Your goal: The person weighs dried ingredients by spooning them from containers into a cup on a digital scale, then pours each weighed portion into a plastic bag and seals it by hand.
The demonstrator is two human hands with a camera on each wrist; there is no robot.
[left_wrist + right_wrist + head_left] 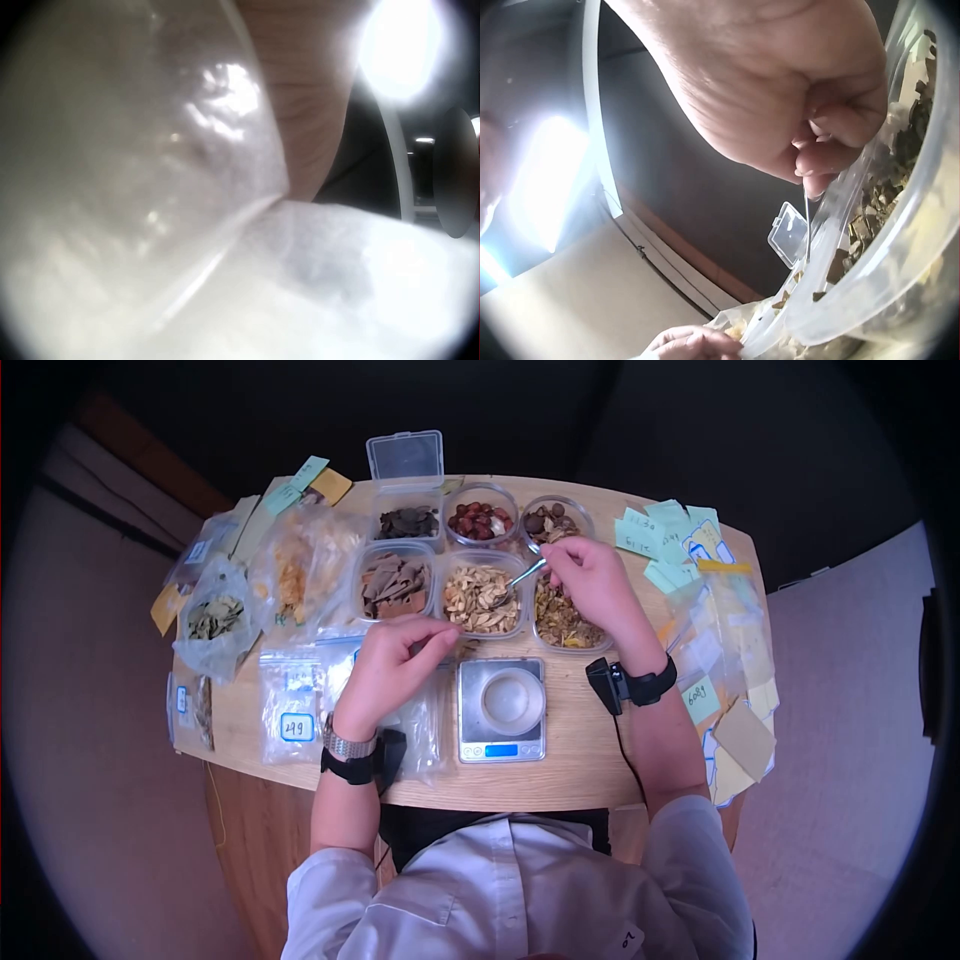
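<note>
My right hand (595, 585) pinches the handle of a metal spoon (526, 573). The spoon's bowl end is down among pale dried slices in a clear plastic tub (483, 633). In the right wrist view, curled fingers (832, 157) hold the thin handle above a tub rim. My left hand (400, 665) is at the front left corner of the slice tub, fingers loosely bent, fingertips right at the rim. In front of the slice tub, a digital scale (502, 751) carries a small round white dish (512, 700). Clear plastic film fills much of the left wrist view.
Other tubs hold brown bark pieces (395, 588), dark flakes (408, 522), red dried fruit (480, 520), brown pieces (555, 522) and yellowish bits (565, 622). Plastic bags (290, 705) lie left; paper notes (650, 530) and packets (745, 740) lie right. An upright lid (405, 457) stands behind.
</note>
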